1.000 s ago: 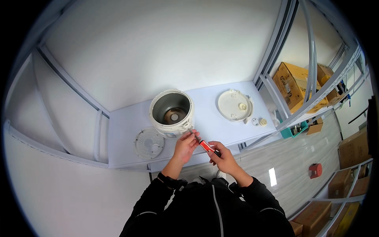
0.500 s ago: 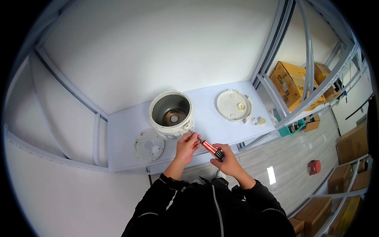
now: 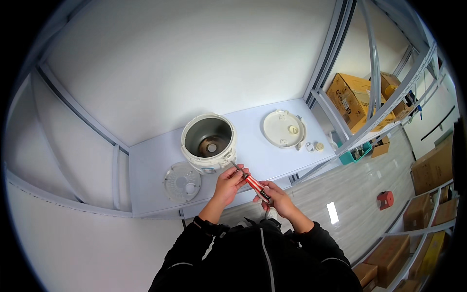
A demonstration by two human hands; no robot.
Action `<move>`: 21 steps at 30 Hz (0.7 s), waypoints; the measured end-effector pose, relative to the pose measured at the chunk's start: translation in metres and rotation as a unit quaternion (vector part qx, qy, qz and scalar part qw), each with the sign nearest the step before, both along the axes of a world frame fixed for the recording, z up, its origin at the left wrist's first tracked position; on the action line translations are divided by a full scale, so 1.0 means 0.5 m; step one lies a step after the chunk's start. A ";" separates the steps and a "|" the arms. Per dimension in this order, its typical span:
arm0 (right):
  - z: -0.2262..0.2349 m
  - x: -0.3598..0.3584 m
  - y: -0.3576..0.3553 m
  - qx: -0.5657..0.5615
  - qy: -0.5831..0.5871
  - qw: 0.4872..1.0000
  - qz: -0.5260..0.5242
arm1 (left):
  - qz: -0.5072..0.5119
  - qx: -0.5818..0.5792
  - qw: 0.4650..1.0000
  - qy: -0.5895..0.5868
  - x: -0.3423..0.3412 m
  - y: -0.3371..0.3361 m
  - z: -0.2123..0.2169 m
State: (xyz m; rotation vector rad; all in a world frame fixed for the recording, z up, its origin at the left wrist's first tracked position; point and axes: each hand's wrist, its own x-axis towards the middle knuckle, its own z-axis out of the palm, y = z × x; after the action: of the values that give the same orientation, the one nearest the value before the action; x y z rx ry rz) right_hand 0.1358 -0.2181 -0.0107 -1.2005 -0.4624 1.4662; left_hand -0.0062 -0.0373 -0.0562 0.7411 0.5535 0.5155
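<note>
A screwdriver (image 3: 254, 183) with a red-and-white striped handle, dark at its butt, is held in both my hands. The fingers of my left hand (image 3: 228, 185) pinch its shaft near the handle. Closed around the rear of the handle are the fingers of my right hand (image 3: 278, 198). The shaft points up and left at the front of a white rice cooker body (image 3: 209, 169), close to a latch-like part on its rim; whether the tip touches it, I cannot tell. The cooker stands without a lid, showing a grey, brown-stained inside with a round centre piece.
On the white table (image 3: 253, 155), a perforated translucent disc (image 3: 177, 181) lies left of the cooker. A round white lid (image 3: 279, 127) lies at the right, near a small cap (image 3: 319, 146). Cardboard boxes (image 3: 357, 100) and a red stool (image 3: 385, 200) stand farther right.
My right hand has shifted slightly left and down on the handle, its fingers now wrapped more around it. The screwdriver slants more steeply. The whole view has moved a little.
</note>
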 end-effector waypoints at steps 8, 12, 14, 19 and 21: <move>-0.009 -0.035 -0.002 0.197 -0.621 0.752 -0.104 | -0.018 0.032 0.995 0.098 0.009 0.023 -0.037; -0.021 -0.041 -0.012 0.109 -0.510 0.847 -0.106 | -0.030 0.036 0.997 0.054 0.010 0.012 -0.021; -0.017 -0.042 -0.009 0.058 -0.322 0.938 -0.115 | -0.068 0.013 0.998 0.012 0.003 0.001 0.002; -0.022 -0.044 0.007 0.017 -0.083 0.993 -0.078 | -0.106 0.009 0.994 -0.003 -0.005 -0.003 0.017; -0.026 -0.049 0.005 0.077 -0.266 0.957 -0.093 | -0.104 0.034 0.993 0.033 -0.005 0.005 -0.004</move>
State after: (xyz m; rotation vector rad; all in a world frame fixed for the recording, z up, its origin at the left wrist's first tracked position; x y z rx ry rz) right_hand 0.1112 -0.2155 -0.0239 -1.4656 -0.7887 0.9176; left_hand -0.0090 -0.0347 -0.0581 0.8731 0.5147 0.3184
